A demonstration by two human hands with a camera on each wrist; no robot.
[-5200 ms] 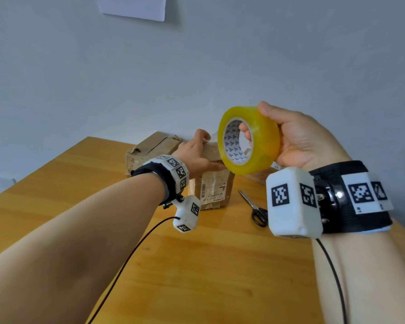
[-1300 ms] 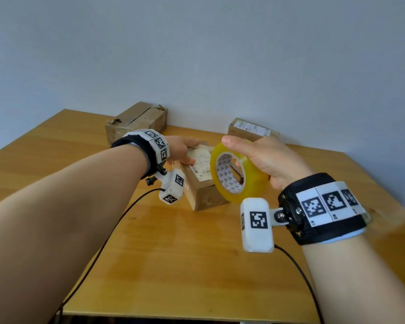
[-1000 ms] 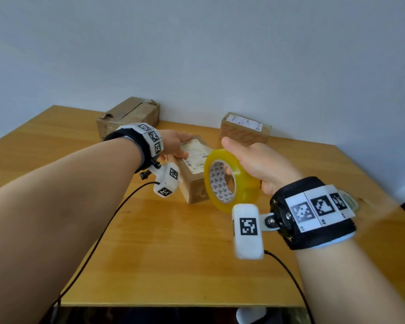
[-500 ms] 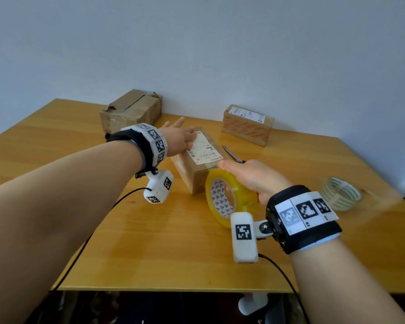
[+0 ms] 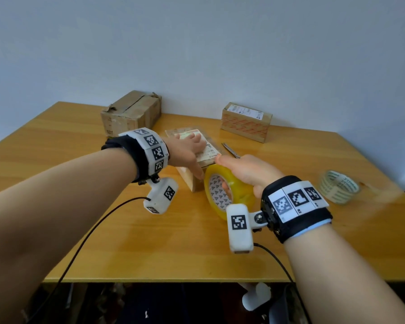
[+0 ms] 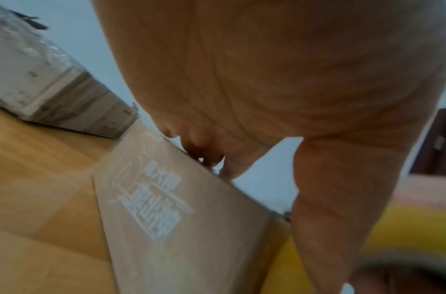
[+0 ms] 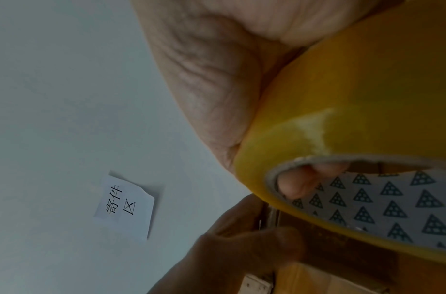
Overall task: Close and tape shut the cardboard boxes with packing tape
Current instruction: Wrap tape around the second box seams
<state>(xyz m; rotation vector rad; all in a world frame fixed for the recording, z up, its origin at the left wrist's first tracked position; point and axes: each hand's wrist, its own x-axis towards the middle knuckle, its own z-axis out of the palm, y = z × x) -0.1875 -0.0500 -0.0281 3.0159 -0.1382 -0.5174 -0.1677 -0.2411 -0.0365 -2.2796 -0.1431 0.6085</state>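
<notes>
The right hand (image 5: 246, 174) grips the yellow tape roll (image 5: 227, 192), fingers curled through its core, against the near end of the middle box (image 5: 192, 181) on the bench (image 5: 173, 242). The left hand (image 5: 185, 150) lies flat, fingers spread, on that box's top. Farther back stand two more boxes (image 5: 131, 113).

Both bare forearms wear black wristbands (image 5: 297, 220) with square-coded white tags (each carrying a cabled white camera (image 5: 240, 226)).

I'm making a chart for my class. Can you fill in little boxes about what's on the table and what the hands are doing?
Left hand: presses flat on the middle box
Right hand: grips the yellow tape roll beside that box
Other boxes: torn box, labelled box, both near the wall
Scissors: behind the right hand
Clear tape roll: far right
Table: wooden
</notes>
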